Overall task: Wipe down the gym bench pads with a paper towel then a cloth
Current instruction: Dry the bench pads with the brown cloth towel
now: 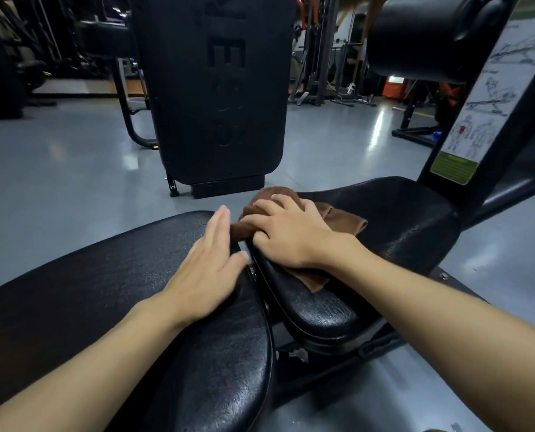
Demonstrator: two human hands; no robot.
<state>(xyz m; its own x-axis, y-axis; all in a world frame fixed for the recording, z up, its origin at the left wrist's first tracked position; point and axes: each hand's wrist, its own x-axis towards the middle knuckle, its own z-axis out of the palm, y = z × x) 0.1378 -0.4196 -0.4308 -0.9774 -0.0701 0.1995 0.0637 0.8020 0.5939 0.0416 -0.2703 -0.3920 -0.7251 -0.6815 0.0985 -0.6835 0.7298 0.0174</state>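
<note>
The right hand (288, 232) lies on a brown cloth (344, 221), fingers curled into its bunched folds, on the seat pad (400, 219). The left hand (203, 272) rests flat, fingers straight and together, on the long pad (104, 275) just beside it.

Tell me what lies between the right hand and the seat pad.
A brown cloth lies between the right hand and the seat pad, as the head view shows.
</note>
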